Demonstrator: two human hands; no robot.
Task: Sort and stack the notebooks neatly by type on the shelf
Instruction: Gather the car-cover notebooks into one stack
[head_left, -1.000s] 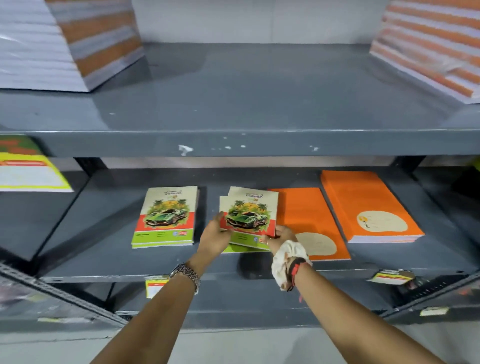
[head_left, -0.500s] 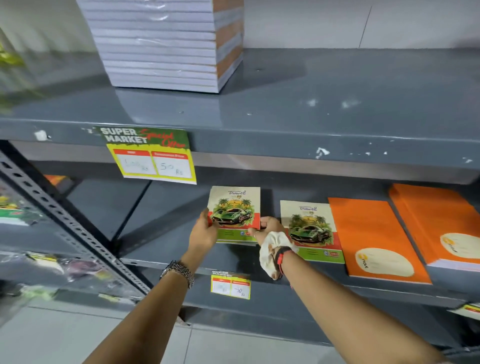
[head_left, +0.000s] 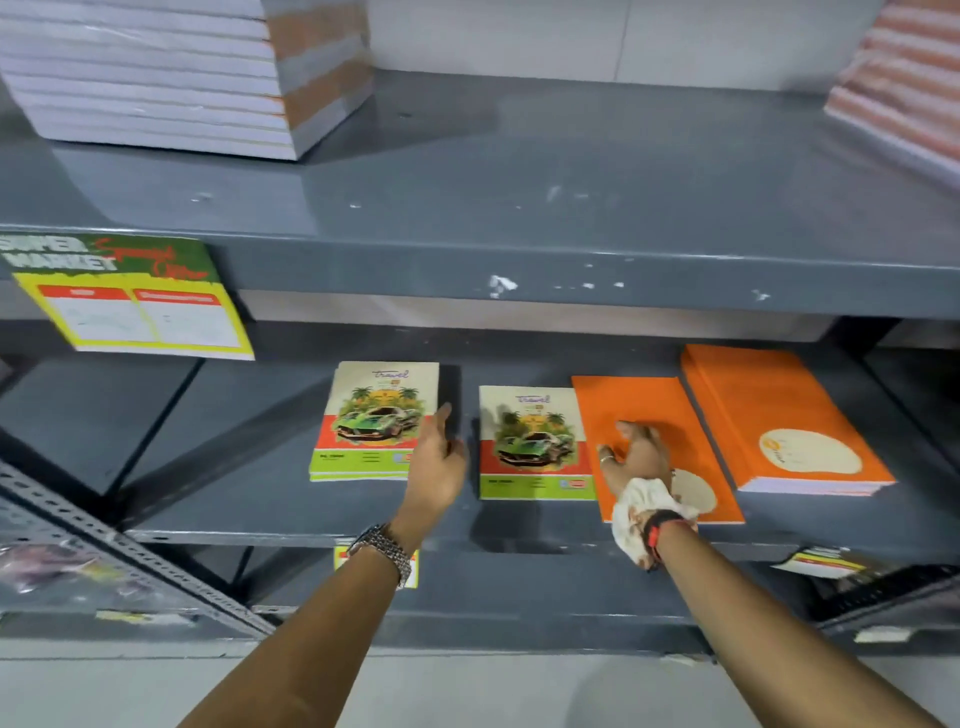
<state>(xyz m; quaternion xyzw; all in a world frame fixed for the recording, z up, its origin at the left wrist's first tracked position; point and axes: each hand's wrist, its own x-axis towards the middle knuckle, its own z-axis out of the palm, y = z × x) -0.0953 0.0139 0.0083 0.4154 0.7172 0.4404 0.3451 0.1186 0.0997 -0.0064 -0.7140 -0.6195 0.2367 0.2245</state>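
Notebooks with car covers (head_left: 376, 421) sit left; left hand (head_left: 436, 467) beside them, fingers apart. Right hand (head_left: 636, 457) splayed on orange notebook (head_left: 644, 410), which could slide askew.

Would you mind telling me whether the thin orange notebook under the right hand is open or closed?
Closed: the thin orange notebook lies flat with its cover up, no pages showing; the right hand rests on it.
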